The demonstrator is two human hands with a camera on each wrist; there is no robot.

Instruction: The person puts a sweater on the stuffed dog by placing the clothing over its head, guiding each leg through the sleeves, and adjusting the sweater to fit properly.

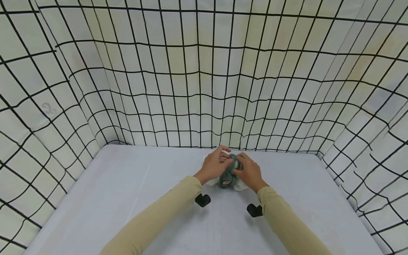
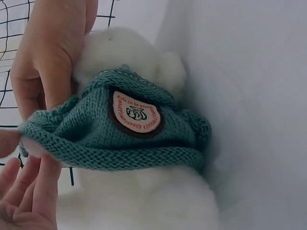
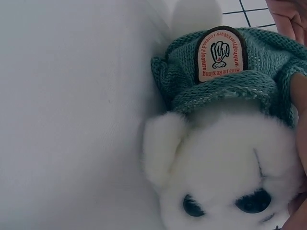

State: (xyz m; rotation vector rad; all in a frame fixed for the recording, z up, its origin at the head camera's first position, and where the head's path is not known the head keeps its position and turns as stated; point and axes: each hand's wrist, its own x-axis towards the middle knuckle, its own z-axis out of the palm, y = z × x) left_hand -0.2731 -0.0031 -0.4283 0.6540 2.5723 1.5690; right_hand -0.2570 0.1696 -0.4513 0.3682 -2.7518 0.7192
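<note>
While both sleeved arms reach forward in the head view, the left hand (image 1: 214, 165) and right hand (image 1: 248, 172) meet at 12 o'clock on the white table (image 1: 111, 198), close to the back grid wall (image 1: 204, 88). Between them lies a white bear (image 1: 238, 185) wearing a green sweater (image 1: 227, 174). Both hands have their fingers curled onto the knit, the left from 9 o'clock, the right from 3 o'clock. Two black wrist mounts (image 1: 203, 200) sit under the forearms, toward 6 o'clock of the toy.

From the left wrist, the sweater (image 2: 120, 139) fills the middle, its ribbed hem stretched across from 9 to 3 o'clock. A round patch (image 2: 135, 113) with orange lettering sits at its centre. The left hand (image 2: 50, 52), at 10 o'clock, pinches the knit edge. Fingers (image 2: 29, 196) at 7 o'clock, the other hand's, touch the hem from below. White fur shows at 12 and at 6 o'clock.

From the right wrist, the bear (image 3: 225, 172) lies on the table with its face at 5 o'clock, dark eyes and one ear visible. The sweater (image 3: 230, 81) is bunched at 1 o'clock, above the head, patch (image 3: 219, 55) facing the camera. Only a finger of the right hand (image 3: 300, 124) shows at 3 o'clock, tucked under the knit edge and gripping it.
</note>
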